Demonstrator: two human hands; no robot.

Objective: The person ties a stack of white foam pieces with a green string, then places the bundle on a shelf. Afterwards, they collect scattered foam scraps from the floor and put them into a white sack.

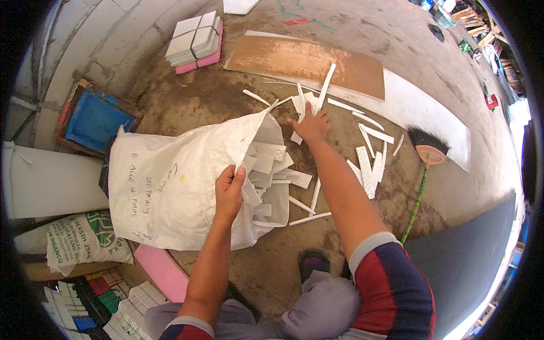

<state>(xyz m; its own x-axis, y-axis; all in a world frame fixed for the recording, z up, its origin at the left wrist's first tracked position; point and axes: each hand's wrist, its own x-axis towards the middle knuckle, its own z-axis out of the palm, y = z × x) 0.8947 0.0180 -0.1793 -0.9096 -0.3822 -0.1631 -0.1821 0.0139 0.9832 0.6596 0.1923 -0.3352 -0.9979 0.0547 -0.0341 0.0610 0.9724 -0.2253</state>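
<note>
A big white woven sack [170, 181] lies on its side, its mouth facing right and stuffed with white foam offcuts [263, 164]. My left hand [229, 190] is closed on the rim of that mouth, thumb on the outside. Past the opening, my right hand [313, 126] rests palm down with fingers spread on a small bunch of foam strips [324, 88]. Whether any strip is pinched under the palm is hidden. More loose foam strips [365, 170] are strewn on the floor right of my right forearm.
A broom [429, 156] with a green handle lies at the right. Beyond the strips are a brown board [311, 62] and a long white sheet [425, 107]. A strapped stack of foam sheets [194, 39] stands far left; a blue framed panel [97, 120] leans behind the sack.
</note>
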